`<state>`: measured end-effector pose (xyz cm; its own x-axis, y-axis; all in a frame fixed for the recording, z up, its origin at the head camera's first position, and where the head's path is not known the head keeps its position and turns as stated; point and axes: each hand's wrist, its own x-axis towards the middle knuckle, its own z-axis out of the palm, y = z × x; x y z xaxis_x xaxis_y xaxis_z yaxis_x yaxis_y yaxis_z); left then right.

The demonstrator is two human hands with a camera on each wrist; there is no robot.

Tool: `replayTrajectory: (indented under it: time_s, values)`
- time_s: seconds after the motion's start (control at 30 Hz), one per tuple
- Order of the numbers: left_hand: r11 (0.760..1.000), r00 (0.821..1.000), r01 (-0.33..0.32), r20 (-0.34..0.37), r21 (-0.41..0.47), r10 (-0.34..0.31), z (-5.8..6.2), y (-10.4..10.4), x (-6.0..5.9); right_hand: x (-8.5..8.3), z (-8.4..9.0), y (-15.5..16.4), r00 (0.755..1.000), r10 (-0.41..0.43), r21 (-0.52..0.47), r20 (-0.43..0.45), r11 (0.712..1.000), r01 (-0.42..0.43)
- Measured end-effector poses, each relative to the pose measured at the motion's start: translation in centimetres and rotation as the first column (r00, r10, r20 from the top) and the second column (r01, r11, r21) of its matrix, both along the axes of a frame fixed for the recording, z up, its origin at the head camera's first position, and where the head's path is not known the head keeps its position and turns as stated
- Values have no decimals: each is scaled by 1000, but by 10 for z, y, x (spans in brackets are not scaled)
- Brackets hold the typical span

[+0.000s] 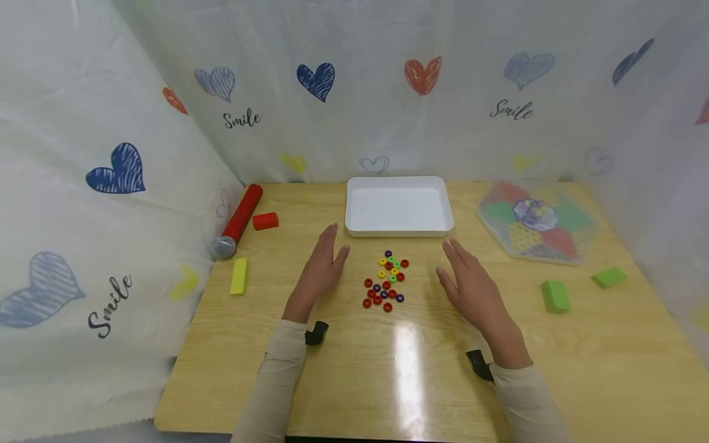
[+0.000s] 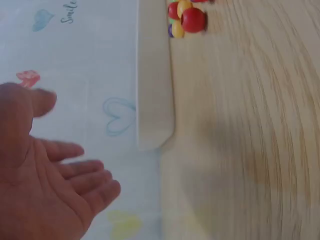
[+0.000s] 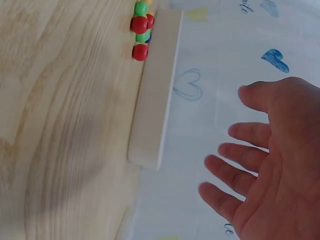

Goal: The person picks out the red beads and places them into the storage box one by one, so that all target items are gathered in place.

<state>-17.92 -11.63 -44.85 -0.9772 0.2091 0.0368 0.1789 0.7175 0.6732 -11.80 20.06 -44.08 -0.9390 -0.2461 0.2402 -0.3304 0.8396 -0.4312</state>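
Several small ring-shaped beads (image 1: 386, 285) in red, yellow, green and purple lie scattered on the wooden table between the two hands. Behind them sits a white rectangular tray (image 1: 399, 232) with nothing in it. To the left of the beads is the left hand (image 1: 323, 264), palm turned inward, its fingers straight and its thumb apart. The right hand (image 1: 471, 284) mirrors it on the other side, fingers extended and holding nothing. Both wrist views show an empty palm, with red beads (image 2: 194, 20) beside the tray wall (image 3: 155, 110) beyond.
A red microphone (image 1: 242, 216), a red block (image 1: 266, 221) and a yellow block (image 1: 239, 277) lie on the left. On the right are a hexagonal compartment box (image 1: 534, 221) with coloured contents and two green blocks (image 1: 556, 296). Printed curtains (image 1: 365, 123) hang behind and beside the table.
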Motion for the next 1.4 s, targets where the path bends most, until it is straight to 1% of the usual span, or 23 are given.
replayTrajectory:
  time_s: [0.07, 0.13, 0.17, 0.27, 0.4, 0.53, 0.57, 0.63, 0.8, 0.87, 0.93, 1.0, 1.03, 1.17, 1.2, 1.23, 1.27, 1.3, 1.4]
  values:
    - [993, 997, -38, 67, 110, 31, -2, -1, -11, -1, -1, 0, 1000, 4, -21, 29, 1000, -3]
    - [972, 990, -77, 134, 222, 48, -2, -2, -21, -2, -2, 0, 999, 6, -32, 53, 999, -4]
    - [958, 984, -102, 170, 268, 58, -2, -2, -26, -2, -3, 0, 998, 6, -36, 61, 999, -4]
    - [901, 960, -177, 270, 396, 69, -2, -3, -38, -1, -4, -1, 998, 6, -36, 70, 999, -4]
    - [828, 934, -252, 350, 501, 73, -3, 0, -47, 1, -3, -3, 998, 15, -39, 67, 999, -12]
    - [778, 916, -297, 395, 554, 69, -10, 9, -61, -5, -8, -4, 997, 23, -51, 80, 999, -19]
    - [769, 913, -306, 402, 561, 70, -11, 11, -65, -7, -10, -4, 996, 27, -52, 86, 998, -23]
    - [753, 914, -307, 402, 582, 62, -14, 16, -72, -13, -15, -5, 994, 41, -62, 101, 997, -35]
    - [751, 924, -292, 378, 592, 61, -19, 24, -88, -30, -31, -9, 982, 96, -134, 165, 988, -74]
    - [743, 924, -302, 375, 597, 74, -21, 26, -92, -37, -38, -11, 975, 116, -156, 190, 984, -86]
    - [724, 919, -322, 384, 610, 85, -24, 25, -94, -44, -43, -15, 970, 132, -158, 202, 982, -101]
    - [703, 918, -332, 386, 629, 88, -27, 24, -95, -50, -46, -20, 967, 153, -154, 205, 980, -123]
    - [699, 918, -332, 386, 634, 86, -29, 23, -96, -53, -48, -23, 965, 160, -147, 209, 981, -131]
    - [698, 925, -312, 374, 645, 67, -36, 21, -97, -60, -51, -32, 962, 191, -120, 197, 978, -170]
    - [697, 926, -306, 372, 649, 60, -38, 21, -97, -62, -51, -34, 961, 192, -110, 198, 979, -173]
    - [700, 928, -298, 368, 648, 55, -39, 21, -97, -63, -51, -36, 962, 190, -100, 195, 980, -173]
    - [698, 930, -293, 365, 653, 49, -39, 22, -98, -64, -50, -38, 963, 190, -91, 191, 980, -175]
    - [696, 928, -289, 370, 658, 35, -36, 22, -96, -66, -50, -39, 964, 187, -78, 189, 981, -175]
    - [695, 929, -284, 369, 661, 29, -37, 22, -98, -68, -47, -43, 966, 173, -42, 190, 985, -168]
